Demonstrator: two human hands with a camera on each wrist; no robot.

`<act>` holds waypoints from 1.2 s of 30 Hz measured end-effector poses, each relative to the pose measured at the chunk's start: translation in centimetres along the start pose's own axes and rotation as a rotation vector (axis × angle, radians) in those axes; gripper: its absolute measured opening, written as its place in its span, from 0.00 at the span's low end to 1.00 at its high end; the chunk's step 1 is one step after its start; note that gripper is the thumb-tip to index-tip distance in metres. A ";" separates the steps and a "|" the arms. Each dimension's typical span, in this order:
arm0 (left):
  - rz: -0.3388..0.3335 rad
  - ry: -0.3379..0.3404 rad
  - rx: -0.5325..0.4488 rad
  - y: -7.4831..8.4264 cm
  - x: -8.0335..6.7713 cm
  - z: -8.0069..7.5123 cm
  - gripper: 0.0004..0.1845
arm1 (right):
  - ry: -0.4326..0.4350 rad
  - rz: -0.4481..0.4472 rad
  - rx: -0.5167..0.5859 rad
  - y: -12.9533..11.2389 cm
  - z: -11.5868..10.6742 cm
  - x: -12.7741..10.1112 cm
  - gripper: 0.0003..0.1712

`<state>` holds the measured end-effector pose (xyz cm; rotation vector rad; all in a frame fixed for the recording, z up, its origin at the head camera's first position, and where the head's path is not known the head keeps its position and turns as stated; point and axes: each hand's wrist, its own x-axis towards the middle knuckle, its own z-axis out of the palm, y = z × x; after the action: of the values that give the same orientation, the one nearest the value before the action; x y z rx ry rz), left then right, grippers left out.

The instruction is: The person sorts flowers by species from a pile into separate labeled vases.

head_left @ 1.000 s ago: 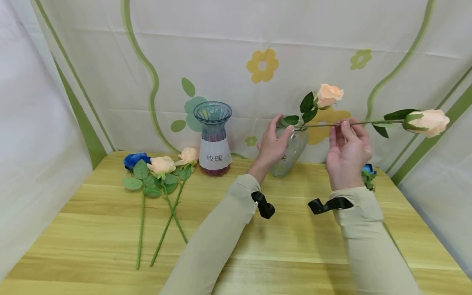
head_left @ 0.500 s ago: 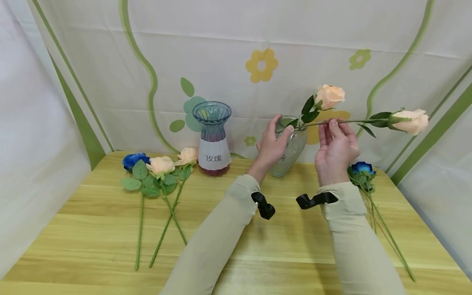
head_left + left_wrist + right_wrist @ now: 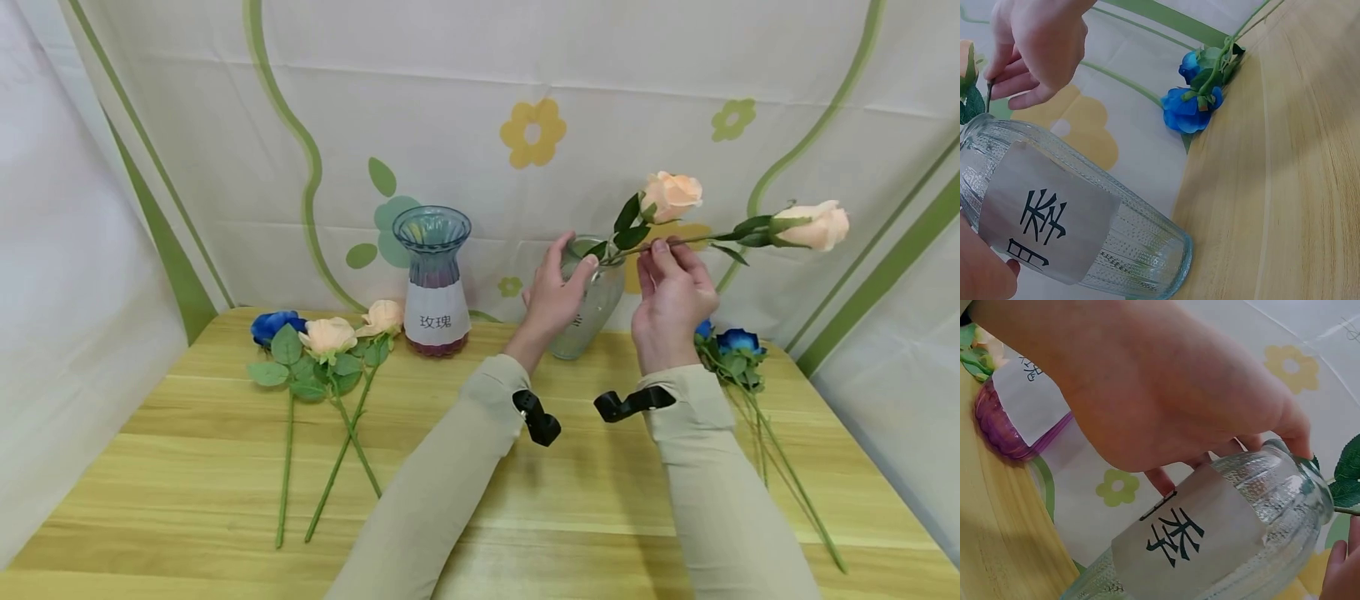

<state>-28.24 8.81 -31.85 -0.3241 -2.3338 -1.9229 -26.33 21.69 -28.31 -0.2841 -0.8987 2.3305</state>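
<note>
My left hand (image 3: 553, 296) grips the clear glass vase (image 3: 596, 308) near its neck; the vase leans to the right. On its side is a white label (image 3: 1054, 212) with black characters. One peach rose (image 3: 673, 197) with dark green leaves stands in the vase. My right hand (image 3: 673, 304) pinches the thin stem of a second peach rose (image 3: 813, 225), which lies almost level, bloom to the right. That stem runs to the vase's mouth, where leaves and fingers partly hide its end.
A blue-purple glass vase (image 3: 435, 283) with a white label stands left of my hands. Left of it on the wooden table (image 3: 187, 467) lie a blue rose (image 3: 276, 327) and two peach roses (image 3: 330, 335). Blue roses (image 3: 738, 342) lie at the right, partly behind my right sleeve.
My right hand has moved left toward the vase with the peach rose, whose stem now angles down into the mouth area. The left hand and vase have stayed put.
</note>
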 end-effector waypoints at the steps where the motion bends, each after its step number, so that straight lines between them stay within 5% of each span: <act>1: -0.001 0.003 0.001 0.0 0.0 0.0 0.34 | -0.001 0.001 -0.006 0.2 0.0 0.0 0.12; 17: -0.009 0.027 0.011 0.2 0.2 0.1 0.33 | 0.046 -0.069 -0.126 3.2 0.8 -0.6 0.04; 36: -0.003 0.023 0.005 0.2 0.0 0.0 0.32 | -0.079 0.083 -0.246 3.1 -3.6 -2.3 0.25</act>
<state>-28.16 8.87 -31.68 -0.2960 -2.3261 -1.9112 -24.54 20.42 -33.08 -0.3380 -1.2371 2.3207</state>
